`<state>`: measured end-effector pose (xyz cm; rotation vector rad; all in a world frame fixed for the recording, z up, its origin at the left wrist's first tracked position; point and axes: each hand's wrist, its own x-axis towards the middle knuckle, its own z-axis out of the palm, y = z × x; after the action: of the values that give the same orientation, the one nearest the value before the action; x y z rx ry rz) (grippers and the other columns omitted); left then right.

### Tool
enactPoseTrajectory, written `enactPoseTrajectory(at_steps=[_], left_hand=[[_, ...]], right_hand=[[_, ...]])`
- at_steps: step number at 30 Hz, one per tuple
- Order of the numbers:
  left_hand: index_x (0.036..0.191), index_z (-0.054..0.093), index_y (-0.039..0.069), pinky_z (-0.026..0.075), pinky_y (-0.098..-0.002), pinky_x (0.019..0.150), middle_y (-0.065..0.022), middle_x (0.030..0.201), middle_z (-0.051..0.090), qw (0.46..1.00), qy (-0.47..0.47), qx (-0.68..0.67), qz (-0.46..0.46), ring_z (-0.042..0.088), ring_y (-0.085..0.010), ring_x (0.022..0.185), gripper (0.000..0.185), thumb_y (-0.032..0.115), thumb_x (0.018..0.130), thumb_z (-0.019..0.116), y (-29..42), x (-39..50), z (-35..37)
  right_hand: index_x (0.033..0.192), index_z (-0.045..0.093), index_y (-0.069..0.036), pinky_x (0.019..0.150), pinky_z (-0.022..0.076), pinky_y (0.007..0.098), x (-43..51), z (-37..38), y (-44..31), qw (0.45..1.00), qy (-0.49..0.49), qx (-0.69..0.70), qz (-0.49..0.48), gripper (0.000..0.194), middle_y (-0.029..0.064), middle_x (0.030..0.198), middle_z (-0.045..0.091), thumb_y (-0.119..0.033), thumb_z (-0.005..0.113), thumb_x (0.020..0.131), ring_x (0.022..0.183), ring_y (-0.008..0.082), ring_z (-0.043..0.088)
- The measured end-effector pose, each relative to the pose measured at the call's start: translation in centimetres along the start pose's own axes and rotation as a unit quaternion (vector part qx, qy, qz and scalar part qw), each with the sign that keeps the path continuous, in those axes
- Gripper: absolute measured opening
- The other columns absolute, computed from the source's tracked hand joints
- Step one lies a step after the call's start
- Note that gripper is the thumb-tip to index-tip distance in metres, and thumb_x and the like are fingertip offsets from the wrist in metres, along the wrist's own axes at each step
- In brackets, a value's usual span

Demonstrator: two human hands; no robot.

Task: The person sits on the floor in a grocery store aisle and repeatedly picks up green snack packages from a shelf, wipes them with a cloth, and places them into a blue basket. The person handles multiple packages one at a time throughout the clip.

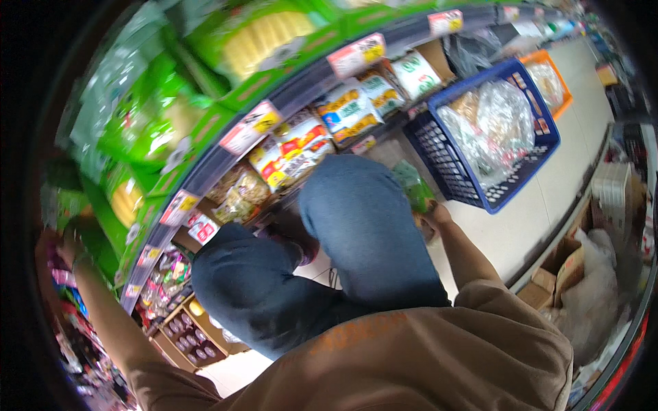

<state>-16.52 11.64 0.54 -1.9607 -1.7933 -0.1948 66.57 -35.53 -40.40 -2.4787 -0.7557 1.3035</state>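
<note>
Beside my right knee, my right hand [437,217] grips a clear and green plastic package [414,186]. My knee hides part of this package, and its contents are unclear. At the far left, my left hand [69,249] reaches up to the end of the green display boxes [205,138] on the shelf. That hand is dark and blurred, so its fingers and anything in them cannot be made out. Green plastic packs [154,120] with pale yellow food inside fill the display boxes.
Under the price tags [252,126], a lower shelf holds printed food packets [293,149]. A blue plastic basket [493,203] with clear bags stands on the floor at right, an orange basket [565,103] behind it. Cardboard boxes [560,269] lie at lower right; a carton of jars [193,339] is at lower left.
</note>
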Motion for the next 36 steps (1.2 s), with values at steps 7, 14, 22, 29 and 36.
enactPoseTrajectory(at_steps=[7,14,22,29,36], left_hand=[[0.12,0.046,-0.008,0.051,-0.0343,0.074,-0.0166,0.099,0.062,0.81,0.302,-0.459,-0.207,0.06,-0.0223,0.081,0.044,-0.005,0.078,0.058,14.2,-14.2,-9.2],[0.126,0.043,0.004,0.043,-0.0223,0.055,-0.0034,0.077,0.056,0.819,0.123,-0.401,-0.391,0.049,-0.0107,0.066,0.045,-0.008,0.083,0.05,20.9,-32.4,-9.0],[0.126,0.044,0.004,0.038,-0.0183,0.054,-0.0025,0.078,0.059,0.741,0.067,-0.506,-0.435,0.045,-0.0068,0.061,0.045,-0.008,0.084,0.047,25.2,-40.5,-6.5],[0.122,0.048,0.003,0.039,-0.0178,0.055,-0.0006,0.082,0.054,0.726,0.088,-0.594,-0.336,0.047,-0.0074,0.067,0.038,-0.009,0.086,0.045,29.4,-34.3,-8.6],[0.106,0.052,-0.002,0.044,-0.0301,0.078,-0.0091,0.087,0.056,0.772,-0.009,-0.635,-0.007,0.053,-0.0169,0.081,0.026,-0.01,0.082,0.046,38.4,-29.0,-14.5]], right_hand=[[0.119,0.054,-0.007,0.085,0.0463,0.0389,1.7,1.7,1.0,0.994,-0.049,-0.004,0.095,0.046,0.0181,0.11,0.062,-0.018,0.063,0.075,0.1,0.0328,0.06],[0.094,0.066,-0.003,0.064,0.0502,0.039,7.0,7.4,5.3,0.996,0.008,-0.014,0.086,0.025,0.016,0.085,0.067,-0.018,0.058,0.076,0.075,0.0265,0.066],[0.117,0.057,-0.004,0.085,0.0468,0.0392,6.0,3.2,2.7,0.978,-0.094,0.063,0.173,0.036,0.0172,0.11,0.062,-0.014,0.054,0.083,0.101,0.0332,0.06],[0.096,0.061,-0.008,0.074,0.0496,0.0446,-0.7,-2.2,-1.8,0.968,0.037,-0.24,-0.059,0.022,0.019,0.095,0.065,-0.018,0.051,0.079,0.086,0.0344,0.063],[0.086,0.057,-0.006,0.07,0.0481,0.0456,-10.3,-14.1,-8.2,0.933,0.21,-0.227,-0.184,0.017,0.0195,0.083,0.063,-0.015,0.057,0.072,0.079,0.0377,0.06]])
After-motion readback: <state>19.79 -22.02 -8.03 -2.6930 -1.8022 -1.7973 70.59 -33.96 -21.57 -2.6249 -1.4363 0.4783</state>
